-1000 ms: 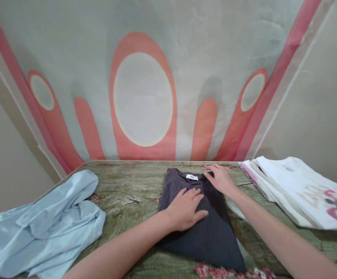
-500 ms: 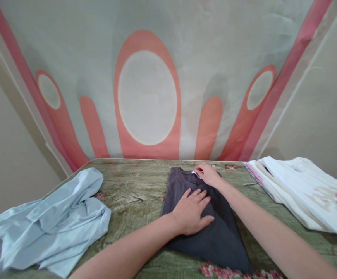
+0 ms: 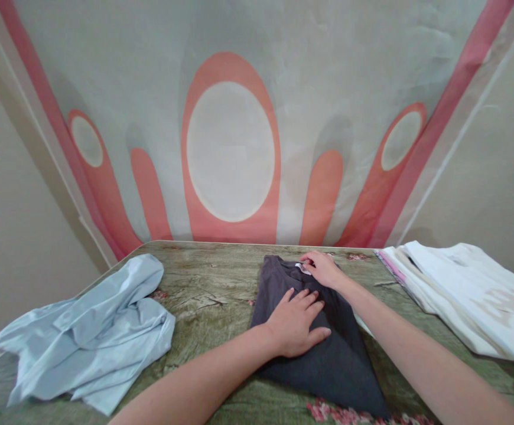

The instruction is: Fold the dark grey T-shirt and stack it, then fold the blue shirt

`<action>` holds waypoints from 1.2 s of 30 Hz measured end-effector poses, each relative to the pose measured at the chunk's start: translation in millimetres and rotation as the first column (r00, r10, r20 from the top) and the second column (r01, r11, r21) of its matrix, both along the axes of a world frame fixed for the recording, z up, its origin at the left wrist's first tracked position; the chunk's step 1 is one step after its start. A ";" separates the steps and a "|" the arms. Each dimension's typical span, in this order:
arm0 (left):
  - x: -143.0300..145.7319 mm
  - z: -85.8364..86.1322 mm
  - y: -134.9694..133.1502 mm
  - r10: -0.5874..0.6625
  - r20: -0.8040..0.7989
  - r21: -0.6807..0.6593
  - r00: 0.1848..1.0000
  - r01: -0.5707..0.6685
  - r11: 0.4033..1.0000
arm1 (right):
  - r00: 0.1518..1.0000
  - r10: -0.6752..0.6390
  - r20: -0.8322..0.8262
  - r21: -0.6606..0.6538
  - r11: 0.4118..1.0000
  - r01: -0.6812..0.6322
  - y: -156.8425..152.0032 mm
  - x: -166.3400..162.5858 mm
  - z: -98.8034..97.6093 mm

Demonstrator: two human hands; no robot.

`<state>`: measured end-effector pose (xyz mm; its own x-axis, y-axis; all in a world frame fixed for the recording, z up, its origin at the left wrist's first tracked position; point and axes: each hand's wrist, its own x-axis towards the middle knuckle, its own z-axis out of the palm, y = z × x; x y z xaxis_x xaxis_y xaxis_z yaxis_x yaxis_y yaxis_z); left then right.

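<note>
A dark grey T-shirt [image 3: 328, 378] lies folded in front of me, its neckline toward the far edge of the table. My left hand [image 3: 299, 324] rests flat on the middle of it with the fingers spread. At the collar, my right hand [image 3: 321, 268] has thumb and fingertips pinched together by the white neck label [image 3: 302, 268]. Whether the pinch takes the label or the collar fabric, I cannot make out.
To the left lies a crumpled light blue shirt [image 3: 101, 336]. A stack of folded white and pale tops [image 3: 469, 295] is on the right. The wood-patterned table [image 3: 208, 283] ends at a wall hanging [image 3: 230, 147] with coral shapes.
The view has shifted slightly, so everything sits a little further right. Both hands keep nearly the same places on the T-shirt; the right fingers have moved slightly at the label.
</note>
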<state>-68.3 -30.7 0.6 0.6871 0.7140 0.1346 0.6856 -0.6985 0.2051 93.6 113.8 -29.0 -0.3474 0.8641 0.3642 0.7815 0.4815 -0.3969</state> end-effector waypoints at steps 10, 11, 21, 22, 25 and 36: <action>-0.5 -0.5 -0.2 -0.002 0.021 -0.001 1.000 0.002 1.000 | 0.998 -0.002 -0.056 0.132 0.991 0.009 -7.4 7.8 7.8; -0.6 -0.7 -0.3 -0.002 0.023 0.000 1.000 0.002 1.000 | 0.998 0.021 -0.052 0.157 0.987 -0.013 -13.7 9.0 9.3; 1.6 0.9 0.0 0.005 -0.038 0.024 0.999 -0.004 1.000 | 0.942 0.161 0.293 -0.027 0.987 -0.160 -63.8 29.4 -7.1; 1.7 0.9 0.0 0.005 -0.039 0.026 0.999 -0.004 1.000 | 0.940 0.173 0.295 -0.067 0.985 -0.160 -62.3 31.2 -8.7; 1.5 0.3 0.1 0.011 -0.028 0.030 1.000 -0.010 1.000 | 0.942 0.191 0.277 -0.086 0.981 -0.174 -60.5 34.2 -9.7; -2.4 1.1 1.7 -0.008 -0.024 -0.007 1.000 0.008 1.000 | 0.973 -0.060 0.223 -0.039 0.997 0.070 -53.2 67.6 -30.1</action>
<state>-70.7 -29.0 1.6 0.6960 0.7092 0.1127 0.6846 -0.7027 0.1937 161.2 60.7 -59.1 -0.3573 0.9016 0.2438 0.8815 0.4118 -0.2311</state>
